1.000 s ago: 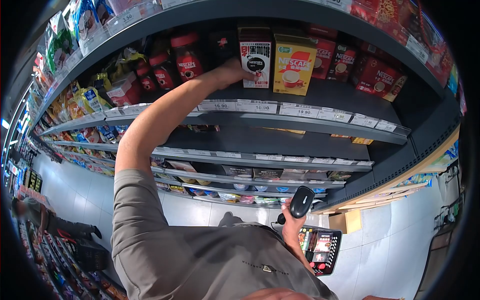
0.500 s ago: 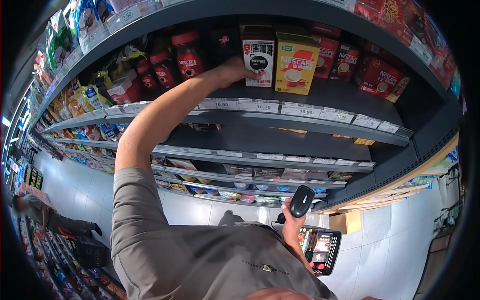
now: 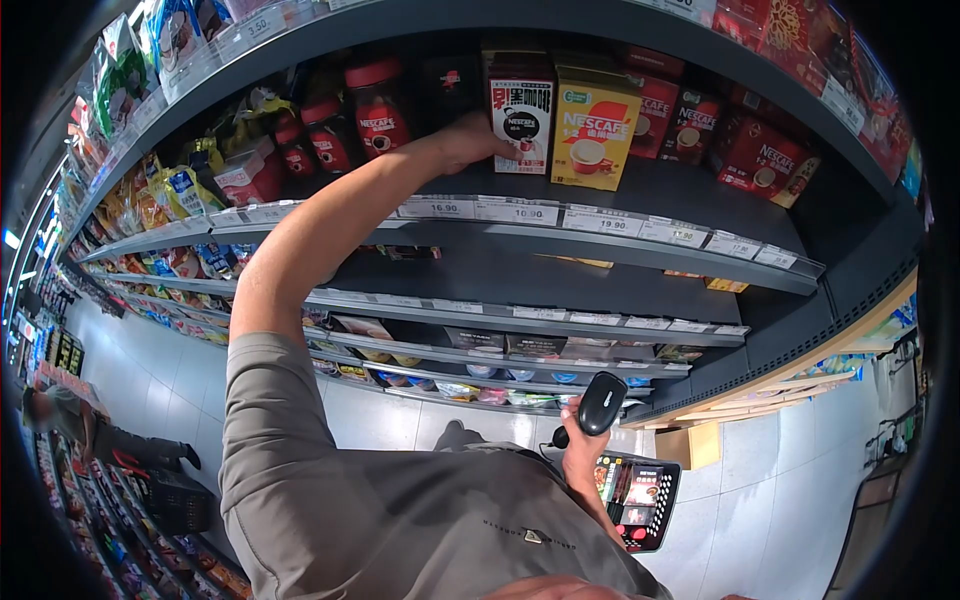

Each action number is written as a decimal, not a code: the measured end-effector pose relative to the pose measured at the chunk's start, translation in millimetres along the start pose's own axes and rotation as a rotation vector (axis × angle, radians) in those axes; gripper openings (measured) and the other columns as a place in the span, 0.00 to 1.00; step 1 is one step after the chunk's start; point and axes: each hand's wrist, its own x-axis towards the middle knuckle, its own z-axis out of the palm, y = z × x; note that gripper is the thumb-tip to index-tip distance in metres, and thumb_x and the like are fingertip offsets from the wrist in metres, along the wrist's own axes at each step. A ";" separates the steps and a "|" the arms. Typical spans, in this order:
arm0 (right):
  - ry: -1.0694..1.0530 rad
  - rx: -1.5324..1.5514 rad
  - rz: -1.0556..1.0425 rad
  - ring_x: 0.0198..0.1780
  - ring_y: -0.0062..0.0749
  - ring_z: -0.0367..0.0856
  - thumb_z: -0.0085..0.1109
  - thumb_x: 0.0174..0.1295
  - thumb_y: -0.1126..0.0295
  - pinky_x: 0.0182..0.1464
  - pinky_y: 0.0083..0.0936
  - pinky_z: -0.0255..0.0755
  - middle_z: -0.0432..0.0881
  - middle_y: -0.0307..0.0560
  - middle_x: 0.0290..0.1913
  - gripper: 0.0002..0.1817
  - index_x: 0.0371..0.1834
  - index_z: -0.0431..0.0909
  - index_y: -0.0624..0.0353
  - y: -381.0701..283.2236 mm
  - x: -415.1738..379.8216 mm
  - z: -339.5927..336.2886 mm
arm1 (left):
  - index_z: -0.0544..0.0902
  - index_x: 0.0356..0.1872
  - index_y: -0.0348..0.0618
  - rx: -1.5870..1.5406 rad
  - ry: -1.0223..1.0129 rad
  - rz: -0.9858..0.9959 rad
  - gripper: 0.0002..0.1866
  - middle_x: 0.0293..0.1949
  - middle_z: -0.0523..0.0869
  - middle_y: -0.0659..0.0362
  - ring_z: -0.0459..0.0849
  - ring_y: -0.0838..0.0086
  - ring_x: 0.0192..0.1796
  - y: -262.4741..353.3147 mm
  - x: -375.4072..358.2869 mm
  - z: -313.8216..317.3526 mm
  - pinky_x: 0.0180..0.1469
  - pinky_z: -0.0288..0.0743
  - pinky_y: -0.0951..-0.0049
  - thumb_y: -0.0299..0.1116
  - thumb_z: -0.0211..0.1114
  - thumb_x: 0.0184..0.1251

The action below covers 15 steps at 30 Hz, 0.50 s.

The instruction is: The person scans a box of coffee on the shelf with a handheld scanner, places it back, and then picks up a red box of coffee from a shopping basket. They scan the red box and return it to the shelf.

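Note:
My left hand (image 3: 470,143) is closed at the left side of a white and black Nescafé coffee box (image 3: 521,125) on the upper shelf. The thumb lies on the lower front of the box; the other fingers are mostly hidden. Right beside it stands a yellow Nescafé 1+2 box (image 3: 592,130). Lower down, my right hand (image 3: 580,445) grips a black handheld barcode scanner (image 3: 602,404), its rounded head pointing up.
Red-lidded coffee jars (image 3: 376,105) stand left of my hand, and red Nescafé boxes (image 3: 765,155) are to the right. Price labels (image 3: 515,212) line the shelf edge. A shopping basket (image 3: 672,510) holding packages is below my right hand. Another person (image 3: 120,440) is at far left.
The white and black coffee box has shifted slightly right and sits straighter, with my left hand still on it. My right hand with the scanner has barely moved.

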 end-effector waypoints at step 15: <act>0.001 -0.010 -0.012 0.41 0.22 0.79 0.65 0.54 0.82 0.46 0.20 0.71 0.82 0.41 0.41 0.13 0.43 0.79 0.65 -0.9 -2.9 -3.0 | 0.79 0.53 0.35 -0.031 -0.009 0.024 0.24 0.52 0.84 0.51 0.80 0.65 0.57 15.8 -13.0 -5.4 0.64 0.70 0.68 0.20 0.72 0.52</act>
